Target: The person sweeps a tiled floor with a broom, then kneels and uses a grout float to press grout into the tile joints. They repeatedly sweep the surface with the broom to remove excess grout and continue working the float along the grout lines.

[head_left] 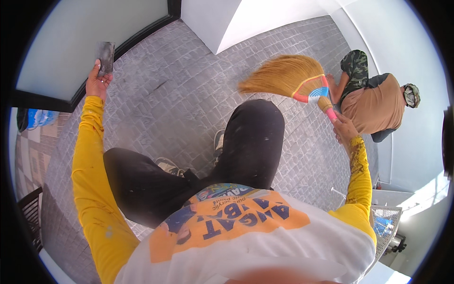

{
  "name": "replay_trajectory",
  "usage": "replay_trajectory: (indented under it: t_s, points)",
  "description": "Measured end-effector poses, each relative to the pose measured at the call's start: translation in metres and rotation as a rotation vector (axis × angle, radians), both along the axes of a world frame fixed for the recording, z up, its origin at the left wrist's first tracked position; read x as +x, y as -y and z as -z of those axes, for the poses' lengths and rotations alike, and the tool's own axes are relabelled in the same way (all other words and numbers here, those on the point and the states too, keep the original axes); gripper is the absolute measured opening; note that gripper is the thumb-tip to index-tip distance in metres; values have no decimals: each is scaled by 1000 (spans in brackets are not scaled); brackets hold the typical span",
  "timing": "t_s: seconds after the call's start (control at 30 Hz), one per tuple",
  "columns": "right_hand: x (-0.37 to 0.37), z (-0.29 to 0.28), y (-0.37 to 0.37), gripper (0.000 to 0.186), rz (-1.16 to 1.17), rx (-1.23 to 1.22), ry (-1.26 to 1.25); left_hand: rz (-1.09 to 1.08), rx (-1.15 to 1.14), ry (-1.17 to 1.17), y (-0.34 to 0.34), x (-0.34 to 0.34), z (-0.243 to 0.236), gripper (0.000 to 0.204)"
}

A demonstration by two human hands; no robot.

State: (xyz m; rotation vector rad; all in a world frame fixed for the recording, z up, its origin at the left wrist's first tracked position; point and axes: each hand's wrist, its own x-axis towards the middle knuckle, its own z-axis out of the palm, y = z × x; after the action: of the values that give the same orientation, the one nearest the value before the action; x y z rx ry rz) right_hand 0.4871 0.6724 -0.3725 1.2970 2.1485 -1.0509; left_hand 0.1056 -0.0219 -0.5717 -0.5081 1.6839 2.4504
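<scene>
My left hand (98,84) is raised at the far left, its fingers closed on the lower end of a dark grey rectangular flat piece (107,57). Its exact kind I cannot make out. Over on the right, my right hand (345,128) grips the pink handle of a soft broom (283,75) close to its head. The broom's tan bristles fan out leftward above the floor; whether they touch it I cannot tell. Yellow sleeves with brown stains cover both my arms.
Grey paving with a stone-block pattern (189,90) spreads around my feet. A black-framed panel (94,23) stands at left, a white pillar (208,23) ahead. Another person (373,102) sits low by the right wall. A light mesh rack (385,220) is at lower right.
</scene>
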Motion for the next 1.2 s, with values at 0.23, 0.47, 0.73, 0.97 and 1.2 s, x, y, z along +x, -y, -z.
replay_trajectory:
  t_s: [0.23,0.47,0.73,0.97,1.2]
  points:
    - [-128,108,37,57,63,176,-96,18,11,-34,-8,-1,-4,35]
    - [-100,9,27,57,-360,-46,112,-32,63,-74,-3,-1,-4,35]
    - [-111,1,-22,49,3,271,-4,-31,-17,-31,-11,-10,8,35]
    - [-142,50,90,55,-488,-251,363,12,16,-58,-9,0,3,35]
    - [-97,-56,0,49,-210,-62,269,46,15,-30,-5,-7,15,38]
